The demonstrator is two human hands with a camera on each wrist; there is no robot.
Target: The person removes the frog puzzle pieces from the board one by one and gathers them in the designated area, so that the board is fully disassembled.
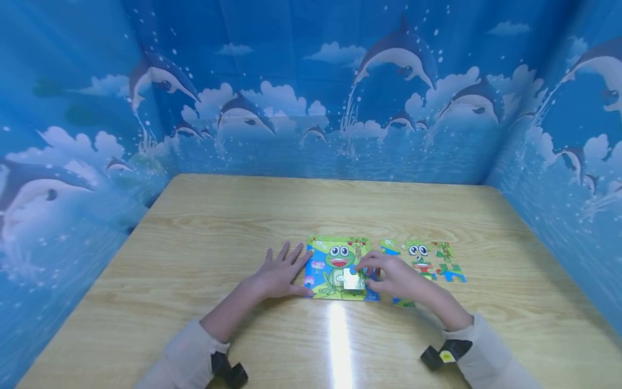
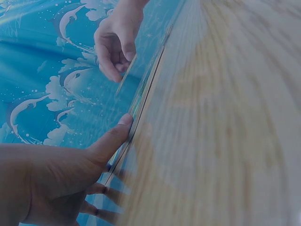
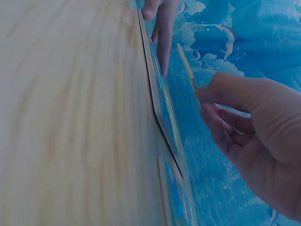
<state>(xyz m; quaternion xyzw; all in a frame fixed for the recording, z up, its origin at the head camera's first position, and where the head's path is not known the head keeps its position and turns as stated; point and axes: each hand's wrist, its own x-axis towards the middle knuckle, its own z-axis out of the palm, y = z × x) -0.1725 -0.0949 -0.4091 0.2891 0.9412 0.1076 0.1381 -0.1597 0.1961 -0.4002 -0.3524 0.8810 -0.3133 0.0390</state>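
A frog picture puzzle board (image 1: 322, 274) lies flat on the wooden table. My left hand (image 1: 277, 276) rests at its left side with fingers spread, and the thumb (image 2: 117, 134) touches the board's edge in the left wrist view. Over the lower right of the board, my right hand (image 1: 394, 275) pinches a puzzle piece (image 1: 353, 280) between thumb and fingers. The piece's upper face looks pale and shiny with glare. In the right wrist view this puzzle piece (image 3: 186, 66) is seen edge-on, held apart from the board.
Several loose frog puzzle pieces (image 1: 421, 266) lie right of the board, some partly hidden behind the right hand and forearm. The wooden table (image 1: 233, 216) extends around them. A dolphin-printed curtain (image 1: 301, 97) encloses the back and sides.
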